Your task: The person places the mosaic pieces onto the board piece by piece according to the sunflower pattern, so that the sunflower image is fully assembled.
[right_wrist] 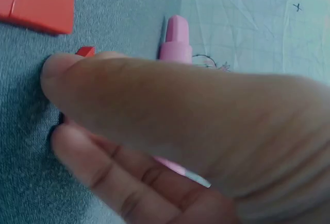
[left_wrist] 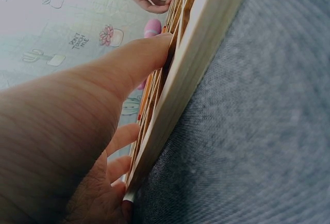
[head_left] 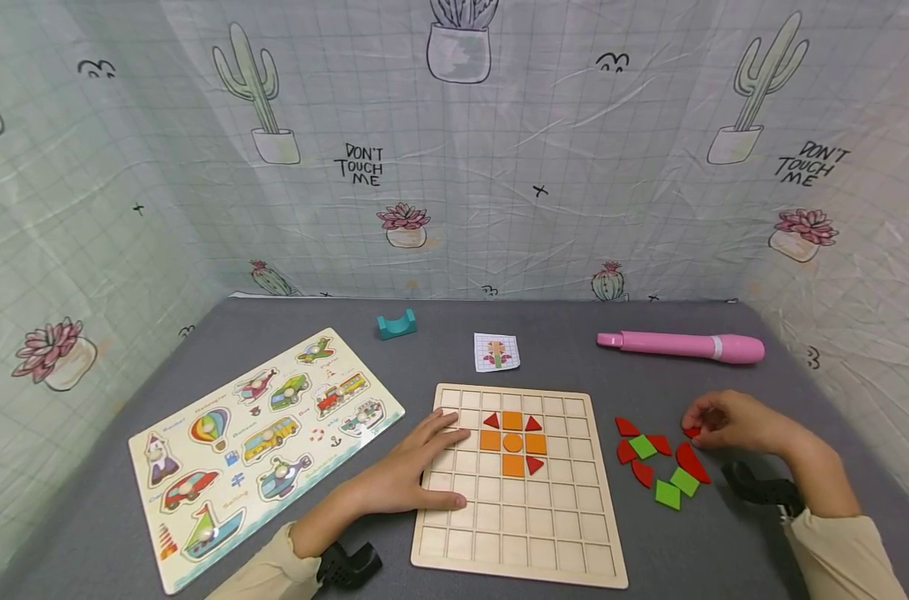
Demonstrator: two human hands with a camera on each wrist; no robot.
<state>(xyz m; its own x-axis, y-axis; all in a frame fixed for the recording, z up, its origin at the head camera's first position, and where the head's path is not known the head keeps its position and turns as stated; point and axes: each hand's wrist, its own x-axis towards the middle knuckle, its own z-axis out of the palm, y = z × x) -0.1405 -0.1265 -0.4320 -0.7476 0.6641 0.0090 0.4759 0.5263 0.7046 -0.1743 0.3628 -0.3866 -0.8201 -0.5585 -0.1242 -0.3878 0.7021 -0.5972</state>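
My worktop [head_left: 559,350] is dark grey with a woven-cloth texture. Pale gridded sheet [head_left: 461,142] stands behind its far edge and wraps round the left and right edges, turning at both far corners. Printed on it: potted cacti [head_left: 257,92], pink succulents [head_left: 404,217], black "DON'T TOUCH ME" lettering [head_left: 357,167]. Creases visible to me. Light's soft, diffuse.

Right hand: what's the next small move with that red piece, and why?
Probably have the right hand carry the red piece to the board's bare cell lower-left of the orange circle in the head view: the other three diagonal cells hold red triangles.
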